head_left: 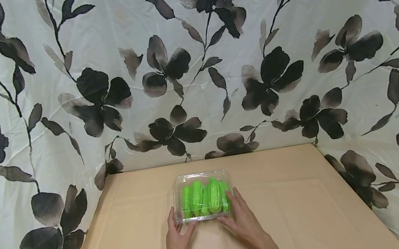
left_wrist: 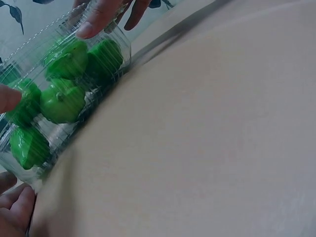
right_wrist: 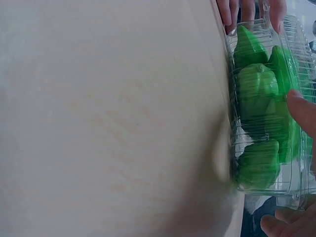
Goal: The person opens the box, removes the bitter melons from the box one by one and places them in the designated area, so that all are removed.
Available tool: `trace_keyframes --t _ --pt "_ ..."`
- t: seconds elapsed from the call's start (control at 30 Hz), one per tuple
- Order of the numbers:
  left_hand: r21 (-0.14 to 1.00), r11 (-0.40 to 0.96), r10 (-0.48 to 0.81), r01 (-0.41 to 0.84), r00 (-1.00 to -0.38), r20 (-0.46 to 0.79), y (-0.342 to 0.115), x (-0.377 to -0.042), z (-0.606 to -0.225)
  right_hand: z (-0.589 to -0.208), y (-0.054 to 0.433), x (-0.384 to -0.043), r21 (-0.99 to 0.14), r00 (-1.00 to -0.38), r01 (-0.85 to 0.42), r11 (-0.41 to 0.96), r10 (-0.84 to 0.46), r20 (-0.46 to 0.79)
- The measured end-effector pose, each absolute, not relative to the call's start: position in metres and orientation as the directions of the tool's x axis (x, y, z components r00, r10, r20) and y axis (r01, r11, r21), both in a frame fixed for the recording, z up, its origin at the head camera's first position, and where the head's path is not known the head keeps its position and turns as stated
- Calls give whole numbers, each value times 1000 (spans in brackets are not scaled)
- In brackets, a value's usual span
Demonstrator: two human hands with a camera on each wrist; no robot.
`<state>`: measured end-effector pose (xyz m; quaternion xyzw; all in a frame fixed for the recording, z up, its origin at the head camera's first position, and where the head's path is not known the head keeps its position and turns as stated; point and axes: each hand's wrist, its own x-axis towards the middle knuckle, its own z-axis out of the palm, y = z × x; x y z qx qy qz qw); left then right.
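A clear plastic clamshell container [head_left: 200,175] with its lid down sits near the far middle of the table. Packed inside it are several bright green, ridged vegetables [head_left: 196,199] that look like bitter melons. My left hand [head_left: 177,240] grips the near left corner, fingers along the side and thumb at the front. On the opposite corner my right hand [head_left: 247,222] holds the container likewise. The left wrist view shows the left thumb [left_wrist: 7,98] over the container's front and the right hand's fingers at its far end. In the right wrist view the right thumb [right_wrist: 303,114] lies against the ribbed plastic.
The container rests on a tan table [head_left: 292,213], whose back edge meets a hanging white cloth [head_left: 218,96] with dark flower prints. That cloth also shows beyond both side edges of the table.
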<state>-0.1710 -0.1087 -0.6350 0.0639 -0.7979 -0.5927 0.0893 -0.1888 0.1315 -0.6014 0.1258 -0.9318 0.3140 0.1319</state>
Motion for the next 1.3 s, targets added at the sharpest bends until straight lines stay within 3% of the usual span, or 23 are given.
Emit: trace_keyframes --t 0.83,1.3 --pt "956 281 -269 -88 -963 -9 -103 -168 -629 -599 121 -184 -583 -951 -244 775 -72 302" --pt "941 333 -287 -58 -957 42 -105 -167 -631 -600 120 -185 -575 -931 -288 766 -83 357"
